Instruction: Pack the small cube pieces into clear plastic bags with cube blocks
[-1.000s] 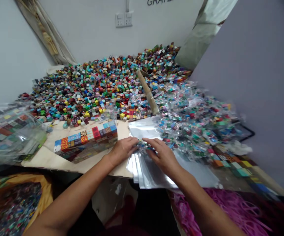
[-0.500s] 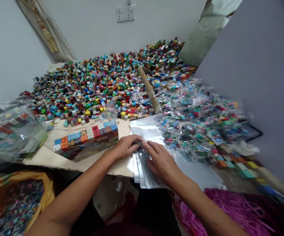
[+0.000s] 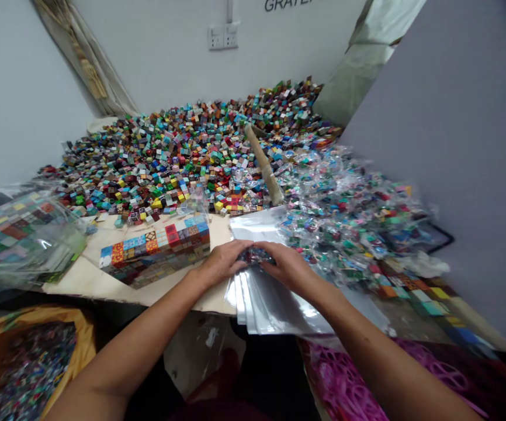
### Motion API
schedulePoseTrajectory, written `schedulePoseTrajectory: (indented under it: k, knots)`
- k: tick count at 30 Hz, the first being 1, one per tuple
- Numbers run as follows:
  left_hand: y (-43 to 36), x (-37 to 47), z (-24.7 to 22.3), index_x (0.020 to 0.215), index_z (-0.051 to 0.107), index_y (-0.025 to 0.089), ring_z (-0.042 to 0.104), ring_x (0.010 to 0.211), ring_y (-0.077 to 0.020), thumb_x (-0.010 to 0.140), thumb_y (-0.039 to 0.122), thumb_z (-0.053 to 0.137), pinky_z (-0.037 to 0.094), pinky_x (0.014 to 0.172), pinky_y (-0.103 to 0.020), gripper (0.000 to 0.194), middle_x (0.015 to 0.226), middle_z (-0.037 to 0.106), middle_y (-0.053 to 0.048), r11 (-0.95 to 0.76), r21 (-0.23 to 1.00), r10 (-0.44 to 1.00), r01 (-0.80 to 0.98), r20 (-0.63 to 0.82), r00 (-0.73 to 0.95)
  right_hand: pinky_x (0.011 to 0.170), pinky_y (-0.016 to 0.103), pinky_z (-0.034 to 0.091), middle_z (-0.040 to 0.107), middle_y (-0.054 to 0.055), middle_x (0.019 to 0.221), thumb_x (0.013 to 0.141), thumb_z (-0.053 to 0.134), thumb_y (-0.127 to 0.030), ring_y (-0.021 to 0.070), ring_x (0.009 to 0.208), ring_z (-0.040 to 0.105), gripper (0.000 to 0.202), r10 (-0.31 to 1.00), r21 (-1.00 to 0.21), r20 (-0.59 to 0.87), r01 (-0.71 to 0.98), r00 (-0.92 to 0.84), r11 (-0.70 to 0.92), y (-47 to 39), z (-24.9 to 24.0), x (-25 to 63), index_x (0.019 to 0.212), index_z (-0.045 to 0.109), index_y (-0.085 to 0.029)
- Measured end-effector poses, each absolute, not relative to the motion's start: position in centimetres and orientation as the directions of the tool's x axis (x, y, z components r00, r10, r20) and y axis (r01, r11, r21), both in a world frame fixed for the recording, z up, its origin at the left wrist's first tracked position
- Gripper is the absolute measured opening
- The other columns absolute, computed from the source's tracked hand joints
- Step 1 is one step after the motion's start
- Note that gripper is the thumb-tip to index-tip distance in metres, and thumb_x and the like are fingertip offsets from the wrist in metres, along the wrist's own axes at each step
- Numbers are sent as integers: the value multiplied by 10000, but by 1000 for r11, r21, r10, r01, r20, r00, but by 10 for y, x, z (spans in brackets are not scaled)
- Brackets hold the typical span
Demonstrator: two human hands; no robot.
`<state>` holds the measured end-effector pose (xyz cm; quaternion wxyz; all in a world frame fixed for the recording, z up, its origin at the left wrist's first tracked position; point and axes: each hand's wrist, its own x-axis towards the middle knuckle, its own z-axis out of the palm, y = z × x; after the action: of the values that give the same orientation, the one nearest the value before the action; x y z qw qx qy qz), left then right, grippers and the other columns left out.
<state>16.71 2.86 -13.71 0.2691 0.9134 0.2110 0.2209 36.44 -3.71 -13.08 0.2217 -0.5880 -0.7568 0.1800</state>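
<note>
My left hand (image 3: 225,262) and my right hand (image 3: 288,264) meet over a stack of clear plastic bags (image 3: 274,310). Between their curled fingers sits a small clear packet of dark, coloured pieces (image 3: 255,255), partly covered by the fingertips. Both hands hold it from its two sides, thumbs toward me. Left of my left hand lies a long block of patterned cubes (image 3: 156,251) in clear wrap, on a cardboard sheet (image 3: 75,279).
A great heap of small coloured cubes (image 3: 169,158) fills the back, with a wooden-handled hammer (image 3: 264,164) lying on it. Many small packets (image 3: 336,210) pile up at right. A yellow sack (image 3: 87,345) stands lower left; pink bands (image 3: 345,374) lie lower right.
My right hand has drawn its stretched fingers into a curve round the packet, which shows more now. My left hand stays nearly in place. The view has tilted up slightly.
</note>
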Motion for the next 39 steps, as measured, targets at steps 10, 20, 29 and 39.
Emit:
schedulePoseTrajectory:
  k: [10, 20, 29, 39]
  knots:
    - [28, 175, -132, 1163, 535, 166, 594, 967, -247, 819, 354, 613, 466, 837, -374, 399, 1071, 650, -101, -743, 523, 586, 418, 205, 784, 910, 373, 457, 673, 38, 1130, 716, 640, -156, 227, 1018, 616, 495, 950, -708, -24, 676, -312, 204, -22, -120, 386, 1200, 594, -244]
    - [34, 183, -147, 1099, 578, 172, 567, 935, -217, 816, 365, 627, 449, 815, -331, 346, 1003, 651, -76, -696, 597, 635, 399, 252, 731, 906, 374, 456, 618, 95, 1167, 716, 645, -181, 231, 1074, 582, 574, 990, -811, 37, 575, -133, 108, -35, -128, 378, 1261, 465, -191]
    - [24, 184, -144, 1112, 608, 171, 586, 881, -226, 779, 328, 666, 443, 773, -334, 373, 953, 677, -71, -701, 549, 661, 455, 263, 703, 867, 381, 455, 628, 69, 1110, 725, 620, -187, 230, 1010, 599, 533, 997, -825, 47, 560, -67, 76, -37, -130, 375, 1236, 478, -240]
    - [31, 179, -150, 1040, 652, 175, 589, 922, -205, 742, 311, 703, 443, 825, -313, 332, 961, 658, -58, -631, 714, 658, 304, 285, 697, 690, 295, 433, 637, 6, 830, 743, 619, -271, 183, 759, 587, 241, 998, -803, 54, 592, -35, 64, -46, -126, 371, 962, 551, -200]
